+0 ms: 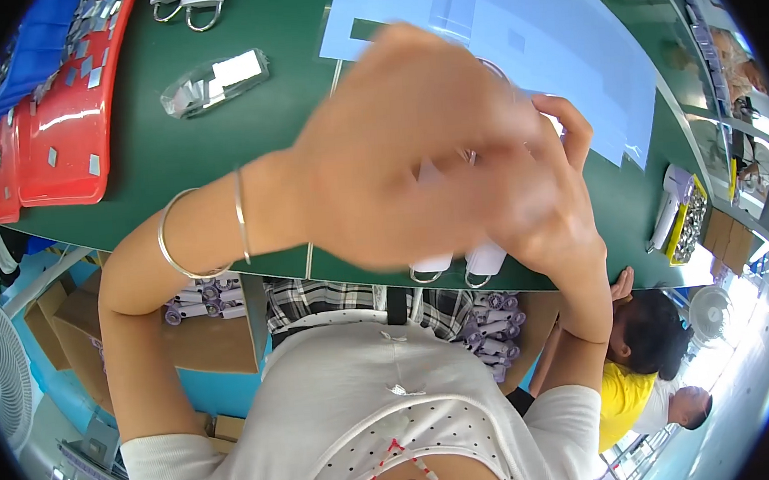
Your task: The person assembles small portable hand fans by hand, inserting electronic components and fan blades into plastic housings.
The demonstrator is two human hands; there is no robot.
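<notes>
My left hand (414, 149), blurred and close up, is raised over the green table (294, 95) with its fingers curled inward. Just beyond it on the right is my right hand (556, 210), its index finger bent and the others largely covered. The two hands meet, and between them a sliver of a pale lavender piece (431, 172) shows; its kind cannot be made out. Below the hands, at the table's near edge, lie two whitish pieces with metal wire loops (486, 261), partly hidden by my hands. A bluish translucent sheet (549, 41) covers the table behind the hands.
At the left stands a red tray (66, 146) with small silver plates. A clear plastic bag (213, 84) lies nearby. A yellow box of small metal parts (691, 223) sits at the right edge. Cardboard boxes (204, 337) hold lavender-and-white parts below. A person in yellow (627, 392) is at right.
</notes>
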